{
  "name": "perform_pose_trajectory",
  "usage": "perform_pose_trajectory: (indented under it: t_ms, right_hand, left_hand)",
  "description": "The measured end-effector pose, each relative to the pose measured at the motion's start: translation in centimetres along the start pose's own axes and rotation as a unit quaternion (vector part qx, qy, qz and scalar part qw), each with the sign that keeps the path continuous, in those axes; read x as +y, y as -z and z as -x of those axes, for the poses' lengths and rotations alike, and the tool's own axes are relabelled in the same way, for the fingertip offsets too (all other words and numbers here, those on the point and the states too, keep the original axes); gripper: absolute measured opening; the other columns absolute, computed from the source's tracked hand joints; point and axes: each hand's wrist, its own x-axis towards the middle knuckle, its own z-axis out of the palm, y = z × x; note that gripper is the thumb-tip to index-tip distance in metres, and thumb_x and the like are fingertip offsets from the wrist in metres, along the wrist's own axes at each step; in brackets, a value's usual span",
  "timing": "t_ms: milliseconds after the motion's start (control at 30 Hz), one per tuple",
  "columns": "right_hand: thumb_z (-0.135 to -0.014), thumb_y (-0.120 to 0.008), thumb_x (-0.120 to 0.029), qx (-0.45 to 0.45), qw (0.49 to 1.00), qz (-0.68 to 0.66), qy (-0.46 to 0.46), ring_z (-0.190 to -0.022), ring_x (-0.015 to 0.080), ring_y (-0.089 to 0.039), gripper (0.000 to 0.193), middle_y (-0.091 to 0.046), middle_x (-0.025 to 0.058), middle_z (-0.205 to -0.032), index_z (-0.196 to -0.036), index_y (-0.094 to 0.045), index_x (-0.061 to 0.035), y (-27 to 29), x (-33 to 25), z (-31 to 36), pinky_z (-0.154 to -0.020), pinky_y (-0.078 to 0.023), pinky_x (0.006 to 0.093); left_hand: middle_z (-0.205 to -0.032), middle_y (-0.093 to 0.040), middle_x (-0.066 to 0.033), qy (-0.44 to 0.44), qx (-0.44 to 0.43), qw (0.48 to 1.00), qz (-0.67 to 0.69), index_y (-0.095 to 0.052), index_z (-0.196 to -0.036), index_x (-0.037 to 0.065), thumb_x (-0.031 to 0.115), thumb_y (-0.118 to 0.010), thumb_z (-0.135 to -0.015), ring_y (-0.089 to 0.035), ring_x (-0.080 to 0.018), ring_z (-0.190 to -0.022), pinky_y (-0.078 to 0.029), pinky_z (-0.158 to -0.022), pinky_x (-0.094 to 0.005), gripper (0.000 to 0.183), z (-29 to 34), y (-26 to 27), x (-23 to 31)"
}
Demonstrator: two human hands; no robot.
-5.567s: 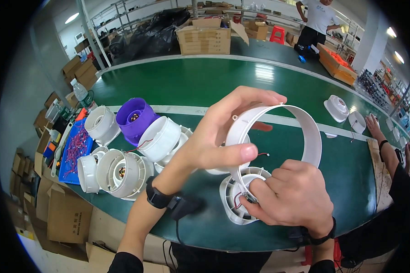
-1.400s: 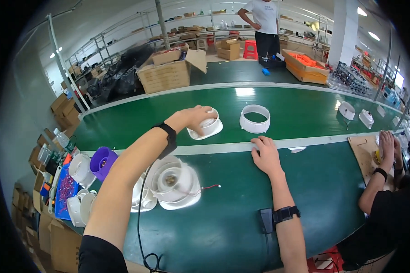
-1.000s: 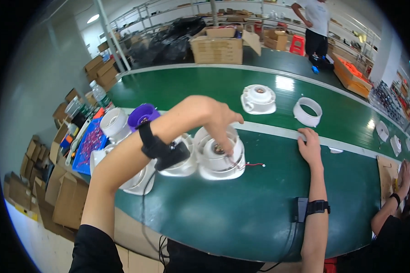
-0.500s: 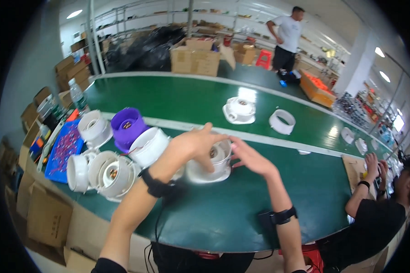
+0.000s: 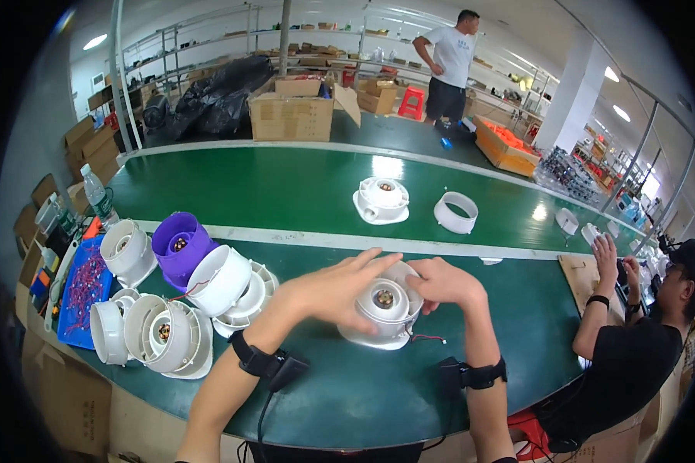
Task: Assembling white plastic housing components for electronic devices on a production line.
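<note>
Both hands [image 5: 338, 293] [image 5: 448, 283] flank one white round housing [image 5: 384, 330].

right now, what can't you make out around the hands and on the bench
In the head view:
Left wall of the white housing: covered by the left hand, so contact there is unclear.
Exact grip of the right hand: hidden by its own curled fingers.
Single wires in the blue tray: too small and tangled to count.
Anything in a co-worker's hands: too small.
Rest of the forearms: cut off by the lower edge.
</note>
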Motion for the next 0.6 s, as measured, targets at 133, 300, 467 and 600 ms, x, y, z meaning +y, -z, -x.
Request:
perform_pose_trajectory:
  t_ms: [133,300,467,600]
  right_hand:
    - [-0.096,-0.043,-0.016,-0.006,0.996,0.070,-0.046,-0.049,0.0219,-0.065,0.029,-0.066,0.0147,-0.065,-0.106,-0.061,0.0044,1.5,-1.5,1.1,-0.050,-0.053,0.0330]
    - [-0.096,-0.047,-0.017,0.169,0.977,0.056,0.114,-0.059,0.0345,-0.063,0.027,-0.062,0.0198,-0.064,-0.115,-0.059,-0.0008,3.0,-1.9,4.2,-0.063,-0.051,0.0442]
    - [-0.097,-0.046,-0.013,0.232,0.955,-0.008,0.182,-0.070,0.0392,-0.063,0.032,-0.063,0.0231,-0.074,-0.127,-0.054,-0.0024,1.9,-4.5,4.6,-0.066,-0.047,0.0438]
    - [-0.094,-0.046,-0.006,0.247,0.925,-0.075,0.279,-0.079,0.0362,-0.068,0.034,-0.066,0.0235,-0.085,-0.126,-0.054,0.0003,1.2,-4.5,4.2,-0.073,-0.050,0.0394]
  left_hand:
    - [-0.153,-0.029,-0.0271,-0.001,0.021,1.000,0.007,-0.015,-0.155,0.005,0.033,-0.083,-0.073,-0.033,-0.0391,-0.141,-0.032,-0.115,-0.0441,0.109,1.3,1.1,-0.3]
    - [-0.144,-0.046,-0.0187,0.007,0.143,0.981,0.127,-0.024,-0.153,0.007,0.025,-0.075,-0.084,-0.055,-0.0279,-0.123,-0.049,-0.099,-0.0408,0.087,2.0,3.9,4.1]
    - [-0.103,-0.066,-0.0104,0.102,0.195,0.941,0.257,-0.040,-0.143,0.002,0.024,-0.068,-0.092,-0.064,-0.0124,-0.086,-0.052,-0.068,-0.0256,0.062,3.3,4.9,7.6]
    - [-0.094,-0.071,-0.0062,0.091,0.170,0.914,0.356,-0.048,-0.133,0.000,0.016,-0.074,-0.088,-0.064,-0.0071,-0.081,-0.050,-0.068,-0.0210,0.055,3.6,5.4,8.5]
